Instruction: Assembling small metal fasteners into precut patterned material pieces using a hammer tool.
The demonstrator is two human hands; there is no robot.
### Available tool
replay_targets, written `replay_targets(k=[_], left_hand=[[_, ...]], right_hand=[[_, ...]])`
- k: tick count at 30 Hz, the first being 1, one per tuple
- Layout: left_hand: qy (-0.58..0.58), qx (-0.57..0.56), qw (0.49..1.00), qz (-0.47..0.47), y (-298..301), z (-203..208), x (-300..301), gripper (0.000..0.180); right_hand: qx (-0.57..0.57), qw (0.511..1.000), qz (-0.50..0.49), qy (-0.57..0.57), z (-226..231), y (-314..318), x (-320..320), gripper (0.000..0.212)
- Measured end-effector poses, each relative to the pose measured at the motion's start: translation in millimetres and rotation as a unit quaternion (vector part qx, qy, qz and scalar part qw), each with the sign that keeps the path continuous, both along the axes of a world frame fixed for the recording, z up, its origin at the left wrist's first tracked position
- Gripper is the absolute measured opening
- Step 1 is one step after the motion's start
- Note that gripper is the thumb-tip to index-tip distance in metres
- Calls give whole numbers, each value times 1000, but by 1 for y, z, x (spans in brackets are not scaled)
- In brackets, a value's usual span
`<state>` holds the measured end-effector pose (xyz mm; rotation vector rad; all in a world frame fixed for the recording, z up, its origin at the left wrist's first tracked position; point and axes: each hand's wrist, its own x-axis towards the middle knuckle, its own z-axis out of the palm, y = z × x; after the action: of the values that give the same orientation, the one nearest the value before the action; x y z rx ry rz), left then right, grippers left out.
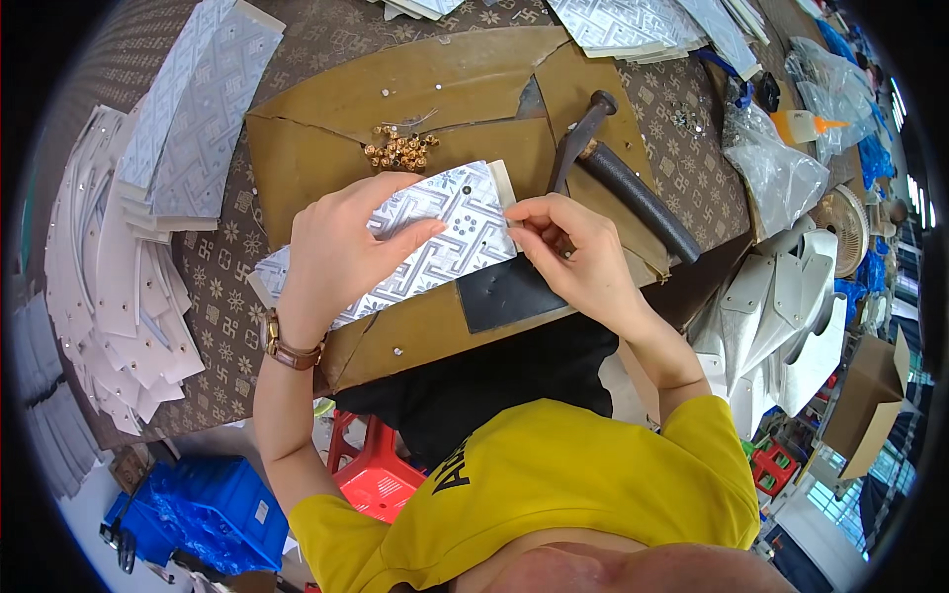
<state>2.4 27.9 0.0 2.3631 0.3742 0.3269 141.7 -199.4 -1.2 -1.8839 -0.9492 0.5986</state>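
Note:
A patterned grey-and-white panel slants across a worn brown board. My left hand grips its upper edge, thumb lying on the patterned face. At the panel's right edge, the thumb and forefinger of my right hand are pinched together on it; anything small between them is hidden. Dark holes or studs dot the panel near its right end. Just beyond lies a pile of small gold-coloured metal fasteners. A hammer with a dark handle rests right of my right hand. Under the panel's lower right edge sits a black plate.
The brown board lies on a patterned tablecloth. Stacked white pieces and patterned panels stand at left, more panels at the back. A glue bottle, plastic bags and white pieces are at right.

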Motion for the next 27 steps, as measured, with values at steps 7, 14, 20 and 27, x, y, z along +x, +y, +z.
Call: replay_targets(k=[7,14,20,27], left_hand=[[9,18,1000,-8,-2,1,3,41],[-21,56,998,-28,-6,5,1,39],[-12,68,997,-25,-8,7,-2,38],[-26,85,996,-23,-5,2,-2,38]], right_hand=[[5,994,7,-106,0,2,1,17],[17,978,-22,-205,12,-12,23,17],[-54,944,-175,-273,12,-40,103,12],[-92,945,-132,-283,0,-40,124,9]])
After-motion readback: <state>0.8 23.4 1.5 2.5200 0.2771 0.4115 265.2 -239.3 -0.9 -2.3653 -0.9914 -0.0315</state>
